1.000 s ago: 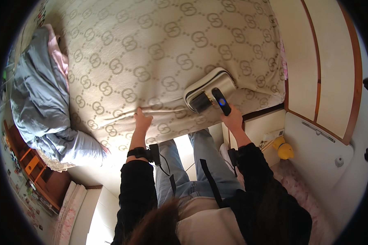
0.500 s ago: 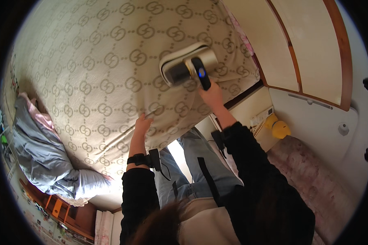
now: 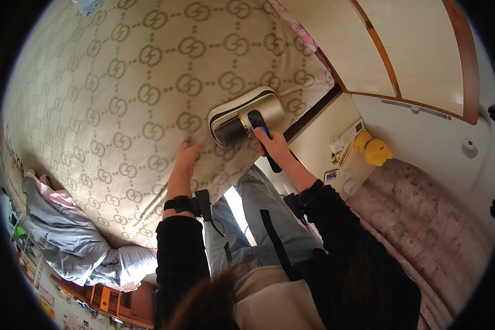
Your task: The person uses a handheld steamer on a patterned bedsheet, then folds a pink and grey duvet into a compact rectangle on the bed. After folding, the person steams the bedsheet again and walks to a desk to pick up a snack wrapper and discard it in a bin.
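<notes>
One handheld vacuum [image 3: 243, 122] sits on one patterned sheet [image 3: 132, 71], its handle [image 3: 256, 119] gripped by the right hand [image 3: 273, 147], which partly hides it. The left hand [image 3: 187, 156] rests open nearby. The patterned sheet's far end is cut off.

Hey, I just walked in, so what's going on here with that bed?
A person stands at the edge of a bed with a beige patterned cover. Their right hand grips the black handle of what looks like a handheld vacuum, its head on the cover. Their left hand is at the cover, left of the vacuum, holding no tool. Grey bedding lies bunched on the far left.
</notes>
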The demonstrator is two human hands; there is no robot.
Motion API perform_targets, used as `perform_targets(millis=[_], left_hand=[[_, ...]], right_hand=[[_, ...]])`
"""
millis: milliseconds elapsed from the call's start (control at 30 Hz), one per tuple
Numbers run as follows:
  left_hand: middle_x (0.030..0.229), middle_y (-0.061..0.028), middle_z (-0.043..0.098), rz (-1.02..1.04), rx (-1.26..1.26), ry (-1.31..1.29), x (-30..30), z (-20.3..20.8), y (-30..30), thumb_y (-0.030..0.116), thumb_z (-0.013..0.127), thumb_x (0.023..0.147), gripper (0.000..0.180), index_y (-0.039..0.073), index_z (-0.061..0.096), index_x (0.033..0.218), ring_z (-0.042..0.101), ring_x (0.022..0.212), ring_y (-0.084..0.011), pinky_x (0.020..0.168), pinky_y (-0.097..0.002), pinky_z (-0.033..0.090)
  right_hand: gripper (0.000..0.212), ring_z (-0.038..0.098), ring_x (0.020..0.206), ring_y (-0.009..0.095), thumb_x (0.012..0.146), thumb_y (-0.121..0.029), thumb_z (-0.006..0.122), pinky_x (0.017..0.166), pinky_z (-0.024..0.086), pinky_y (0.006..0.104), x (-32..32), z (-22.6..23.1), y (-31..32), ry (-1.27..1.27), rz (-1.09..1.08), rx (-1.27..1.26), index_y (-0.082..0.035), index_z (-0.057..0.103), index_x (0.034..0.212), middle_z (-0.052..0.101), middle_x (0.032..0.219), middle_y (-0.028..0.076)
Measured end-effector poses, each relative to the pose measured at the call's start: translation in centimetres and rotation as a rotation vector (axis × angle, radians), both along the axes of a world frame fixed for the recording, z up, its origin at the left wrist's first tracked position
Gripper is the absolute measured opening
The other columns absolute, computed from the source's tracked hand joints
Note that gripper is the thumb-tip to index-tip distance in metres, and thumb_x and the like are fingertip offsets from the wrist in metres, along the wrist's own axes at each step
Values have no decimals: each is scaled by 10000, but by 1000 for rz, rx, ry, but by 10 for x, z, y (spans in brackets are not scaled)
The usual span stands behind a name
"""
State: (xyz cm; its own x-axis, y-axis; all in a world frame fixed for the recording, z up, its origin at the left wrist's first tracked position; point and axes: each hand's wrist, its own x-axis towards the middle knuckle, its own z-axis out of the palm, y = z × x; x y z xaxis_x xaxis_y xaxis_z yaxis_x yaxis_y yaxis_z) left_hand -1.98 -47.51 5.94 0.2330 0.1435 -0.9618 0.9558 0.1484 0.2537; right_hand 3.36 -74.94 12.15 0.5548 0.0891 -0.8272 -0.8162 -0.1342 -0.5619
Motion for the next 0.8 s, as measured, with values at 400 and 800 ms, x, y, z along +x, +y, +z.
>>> perform_targets(millis=[400, 800], left_hand=[[716, -60, 481, 58, 154, 25, 21, -38, -17, 247, 721, 734, 370, 6, 597, 986, 392, 547, -171, 490, -360, 307], [587, -35, 423, 105, 135, 58, 27, -30, -13, 236, 700, 737, 282, 14, 598, 877, 387, 465, -169, 437, -361, 263]], right_hand=[[507, 504, 497, 90, 945, -472, 565, 472, 409, 230, 5, 19, -28, -246, -297, -80, -6, 582, 749, 550, 614, 23], [658, 532, 518, 160, 911, -664, 440, 502, 451, 283, 114, 35, 4, -214, -796, 114, -27, 565, 805, 547, 636, 49]])
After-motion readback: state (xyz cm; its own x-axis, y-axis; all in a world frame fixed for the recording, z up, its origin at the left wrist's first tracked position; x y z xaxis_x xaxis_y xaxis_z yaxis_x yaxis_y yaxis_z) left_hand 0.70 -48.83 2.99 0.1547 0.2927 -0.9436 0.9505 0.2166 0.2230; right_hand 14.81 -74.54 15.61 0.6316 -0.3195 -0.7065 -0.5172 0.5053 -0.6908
